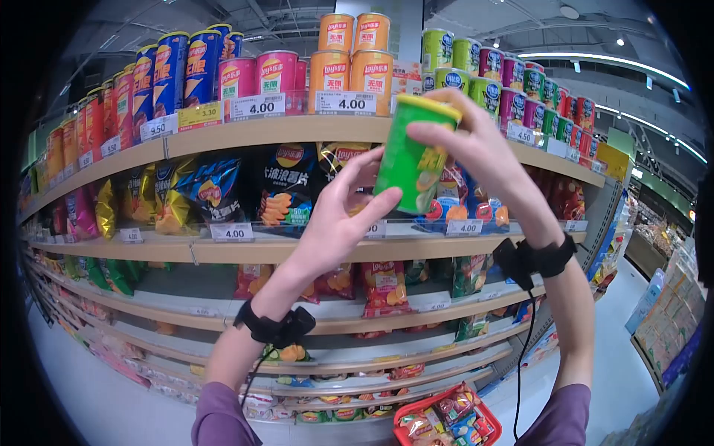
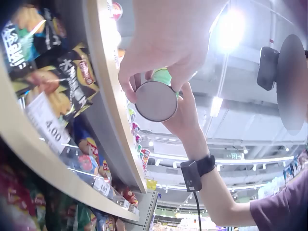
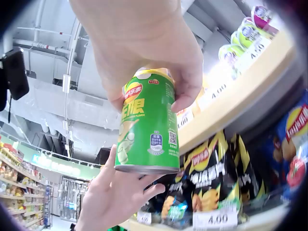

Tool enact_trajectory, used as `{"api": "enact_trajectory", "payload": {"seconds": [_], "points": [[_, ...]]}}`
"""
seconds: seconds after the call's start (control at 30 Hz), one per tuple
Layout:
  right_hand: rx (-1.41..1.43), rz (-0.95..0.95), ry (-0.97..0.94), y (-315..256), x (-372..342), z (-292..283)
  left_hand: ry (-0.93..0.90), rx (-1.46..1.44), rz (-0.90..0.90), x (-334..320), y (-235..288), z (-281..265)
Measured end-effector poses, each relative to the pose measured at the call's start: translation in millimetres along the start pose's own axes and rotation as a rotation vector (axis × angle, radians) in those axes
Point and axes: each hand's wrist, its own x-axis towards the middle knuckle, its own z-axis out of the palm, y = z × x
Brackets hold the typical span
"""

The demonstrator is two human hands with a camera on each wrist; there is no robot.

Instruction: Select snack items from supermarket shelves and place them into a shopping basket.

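A green chip canister with a yellow lid is raised in front of the shelves, tilted slightly. My right hand grips it near the lid from the right, thumb across the front. At its lower left is my left hand, fingers extended and thumb overlapping the base edge in the head view. The canister's grey metal bottom faces the left wrist view, where the left fingers come round its sides. From the right wrist, the printed label shows, with the left hand spread below the base.
Orange canisters stand on the top shelf, tall blue ones to their left. Bagged chips fill the shelf below, behind price tags. A red basket holding snack packets is low in front.
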Motion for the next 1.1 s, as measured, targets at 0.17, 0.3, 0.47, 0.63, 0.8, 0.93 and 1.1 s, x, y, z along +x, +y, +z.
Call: {"api": "enact_trajectory", "payload": {"seconds": [0.17,0.3,0.47,0.63,0.8,0.93,1.1], "points": [[-0.117,-0.175,0.285,0,55,-41,-0.016,0.531,0.278,52,13,-13],[-0.218,-0.292,0.398,19,92,-56,-0.034,0.748,0.545,79,9,-16],[-0.422,-0.228,0.442,47,118,-48,-0.038,1.017,0.765,102,0,-24],[-0.448,-0.194,0.422,60,124,-42,-0.029,1.055,0.723,100,-10,-26],[-0.569,-0.165,0.311,70,134,-33,-0.034,1.089,0.706,96,0,-27],[-0.684,-0.091,0.210,73,135,-27,0.007,1.064,0.736,108,-3,-30],[-0.806,-0.151,0.182,74,137,-31,-0.021,1.084,0.693,107,-6,-27]]}}
